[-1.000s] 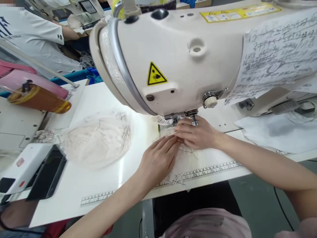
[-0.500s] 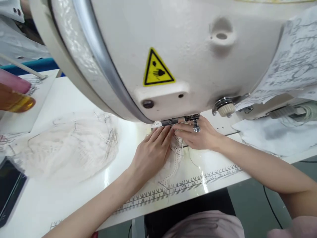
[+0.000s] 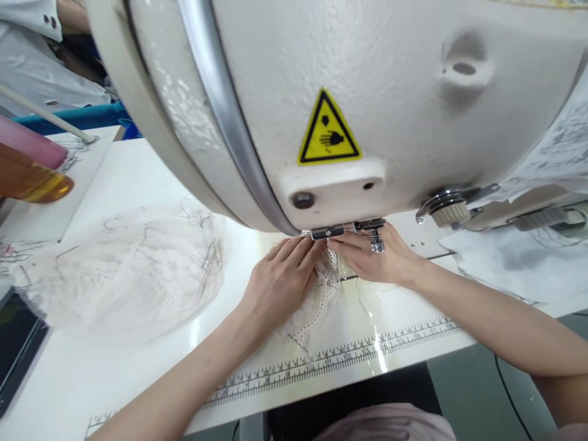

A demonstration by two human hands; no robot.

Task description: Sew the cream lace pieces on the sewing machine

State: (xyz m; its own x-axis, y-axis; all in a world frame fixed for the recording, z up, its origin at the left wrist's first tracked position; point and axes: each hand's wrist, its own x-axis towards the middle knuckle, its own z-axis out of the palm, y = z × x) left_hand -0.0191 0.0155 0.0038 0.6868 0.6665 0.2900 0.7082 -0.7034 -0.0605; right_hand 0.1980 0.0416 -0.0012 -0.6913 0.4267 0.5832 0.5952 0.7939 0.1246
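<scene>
My left hand (image 3: 282, 278) lies flat, palm down, on a strip of pale lace (image 3: 324, 294), its fingers stretched toward the sewing machine (image 3: 390, 116). From the other side my right hand (image 3: 379, 254) reaches in, fingertips drawn together at the lace's edge. The machine's metal fitting (image 3: 370, 229) partly covers these fingers. Scalloped lace trails from between the hands toward the front of the table, with loose dark threads. The needle area is hidden beneath the machine head.
A heap of pale lace (image 3: 133, 275) lies left, near a dark flat object (image 3: 18, 349). Thread cones (image 3: 37, 174) stand behind it. A printed ruler (image 3: 331, 361) runs along the table's front. White cloth (image 3: 519, 263) lies right. Another person's sleeve (image 3: 30, 27) shows top left.
The view has shifted, so the machine head appears farther right. Both hands stay at the lace by the machine, with little visible movement of their own.
</scene>
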